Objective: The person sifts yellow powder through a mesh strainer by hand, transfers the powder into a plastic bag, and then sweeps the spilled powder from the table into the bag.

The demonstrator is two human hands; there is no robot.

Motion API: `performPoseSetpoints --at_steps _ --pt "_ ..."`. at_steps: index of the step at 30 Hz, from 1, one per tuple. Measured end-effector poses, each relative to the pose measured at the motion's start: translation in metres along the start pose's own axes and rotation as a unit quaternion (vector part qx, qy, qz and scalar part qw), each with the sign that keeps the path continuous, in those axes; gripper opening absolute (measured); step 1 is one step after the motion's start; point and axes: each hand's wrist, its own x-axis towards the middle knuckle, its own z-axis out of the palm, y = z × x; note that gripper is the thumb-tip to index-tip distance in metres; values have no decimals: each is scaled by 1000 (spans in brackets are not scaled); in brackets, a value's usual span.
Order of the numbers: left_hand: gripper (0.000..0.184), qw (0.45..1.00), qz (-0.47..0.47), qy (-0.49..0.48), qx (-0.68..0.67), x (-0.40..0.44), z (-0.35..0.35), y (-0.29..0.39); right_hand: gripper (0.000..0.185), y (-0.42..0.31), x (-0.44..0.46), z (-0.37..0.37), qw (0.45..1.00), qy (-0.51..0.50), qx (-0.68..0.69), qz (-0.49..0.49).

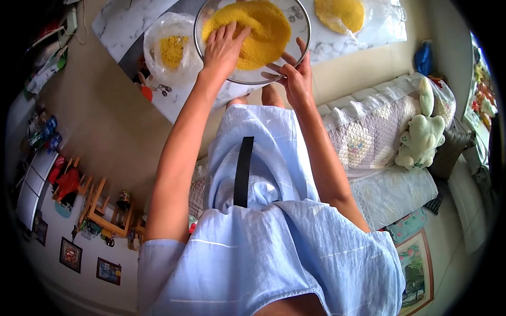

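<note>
I watch my right hand (297,79) grip the sieve (299,30) at its rim, likely steadying it over the table (120,32); inside the sieve, my left hand (221,51), fingers slightly apart, works into yellow meal (270,38).

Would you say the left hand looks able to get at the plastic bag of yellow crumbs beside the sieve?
Probably yes: the left hand is in the yellow powder, and the plastic bag lies close by on its left, with only the sieve's rim apparently between them.
</note>
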Motion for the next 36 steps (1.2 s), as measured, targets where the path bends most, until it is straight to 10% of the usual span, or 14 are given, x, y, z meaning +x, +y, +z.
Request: performPoseSetpoints --at_steps 4,6,12,18,20,26,29,32,36 --pt "54 985 17 170 -3 28 22 23 80 -2 0 15 1000 13 17 17" --pt "55 986 31 70 -148 20 24 45 80 -1 4 14 1000 20 4 2" --pt "63 983 93 -156 19 -9 -11 3 82 -6 -4 -1 1000 10 15 4" --pt "52 994 76 66 41 19 22 31 81 -3 -1 12 998 5 51 34" --pt "59 981 121 -63 -142 8 5 45 80 -7 0 12 998 30 42 33" --pt "45 983 160 -51 -69 -11 -24 -11 80 -9 5 -15 1000 9 14 23" --pt "29 971 157 129 -128 -6 -32 -11 82 -10 8 -15 1000 11 8 26" --pt "37 956 37 162 -243 -5 -34 10 81 -12 12 -19 1000 9 -13 27" --pt "51 951 118 209 -197 6 -32 8 78 -19 12 -19 999 -6 -44 28"
